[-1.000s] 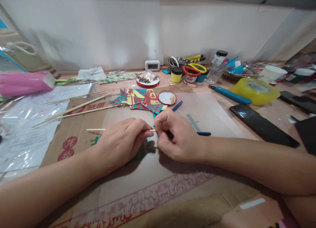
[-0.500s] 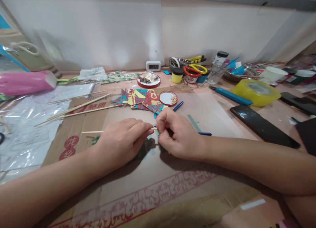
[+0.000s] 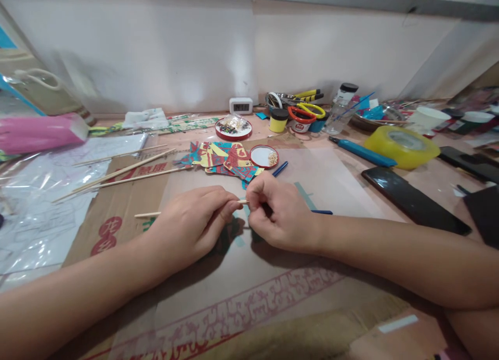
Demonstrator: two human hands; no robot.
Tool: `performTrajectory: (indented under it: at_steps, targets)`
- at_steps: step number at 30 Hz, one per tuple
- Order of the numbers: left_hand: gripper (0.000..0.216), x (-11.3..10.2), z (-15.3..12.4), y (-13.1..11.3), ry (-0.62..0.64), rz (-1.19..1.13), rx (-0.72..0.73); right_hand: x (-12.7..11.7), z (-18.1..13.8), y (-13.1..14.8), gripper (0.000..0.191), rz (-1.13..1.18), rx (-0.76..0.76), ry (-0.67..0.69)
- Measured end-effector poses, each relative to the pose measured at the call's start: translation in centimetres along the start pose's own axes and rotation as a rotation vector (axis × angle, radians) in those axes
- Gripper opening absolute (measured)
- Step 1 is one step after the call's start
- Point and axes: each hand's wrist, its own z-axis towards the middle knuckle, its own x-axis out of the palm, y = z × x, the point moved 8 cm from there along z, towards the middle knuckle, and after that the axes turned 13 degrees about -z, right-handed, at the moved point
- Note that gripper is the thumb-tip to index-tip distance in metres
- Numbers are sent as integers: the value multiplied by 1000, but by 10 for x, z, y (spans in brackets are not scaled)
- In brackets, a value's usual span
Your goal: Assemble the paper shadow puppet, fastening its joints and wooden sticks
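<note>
A thin wooden stick (image 3: 147,214) passes under my left hand (image 3: 197,220), whose fingers are closed around it. Its short end shows between my two hands. On the other side, my right hand (image 3: 281,214) pinches that end between thumb and bent forefinger. The fingers hide the very tip and anything small that may be there. Just beyond my hands lies a jointed paper figure (image 3: 230,160) in red, yellow and blue. By it sits a red-rimmed lid (image 3: 262,156) with small gold beads.
Several loose sticks (image 3: 125,170) lie on cardboard (image 3: 128,194) at left. Farther back are a lid of mixed beads (image 3: 234,127), a small clock (image 3: 240,106) and a yellow jar (image 3: 278,121). At right are a blue cutter (image 3: 362,151), yellow tape (image 3: 403,147) and a phone (image 3: 415,199).
The stick's left end has shifted slightly right and down. Both hands keep nearly the same place and grip; the whole view has moved a little.
</note>
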Motion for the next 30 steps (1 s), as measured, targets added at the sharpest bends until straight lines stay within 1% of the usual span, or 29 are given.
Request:
performTrajectory:
  at_steps: [3, 5, 8, 11, 13, 15, 17, 18, 19, 21, 22, 24, 25, 27, 30]
  targets:
    - [29, 0, 0, -1, -31, -1, -6, 2, 0, -1, 16, 2, 20, 30]
    - [28, -2, -1, -3, -75, 65, 41, 6, -1, -4, 15, 52, 70, 56]
    - [22, -6, -7, -12, -126, 249, 194, 11, -2, -10, 15, 210, 183, 87]
    - [22, -4, -13, -21, -102, 450, 359, 18, -3, -15, 14, 425, 290, 102]
    - [23, -3, -15, -22, -87, 512, 398, 20, -2, -15, 14, 529, 319, 109]
    - [19, -6, -13, -21, -118, 478, 354, 20, -2, -15, 15, 546, 311, 103]
    - [17, -10, -8, -17, -154, 368, 257, 16, -2, -14, 17, 469, 264, 82]
    - [19, -11, -5, -14, -153, 297, 205, 13, -2, -13, 18, 406, 229, 65]
    - [22, -11, -2, -12, -136, 225, 156, 9, -2, -11, 18, 337, 190, 47]
    - [27, -7, 2, -8, -61, 101, 66, 4, -1, -8, 19, 206, 114, 16]
    - [28, -5, 3, -6, -27, 57, 30, 2, -1, -6, 19, 154, 85, 8]
    - [29, -4, 4, -3, -3, 16, -11, 2, -1, -4, 18, 102, 62, 17]
    - [30, -4, 3, -3, -6, 15, -9, 3, 0, -4, 18, 101, 65, 27]
    - [30, -6, 1, -5, -43, 55, 43, 5, -1, -4, 17, 141, 93, 45]
    - [26, -8, -5, -15, -108, 228, 207, 9, -2, -6, 15, 254, 155, 71]
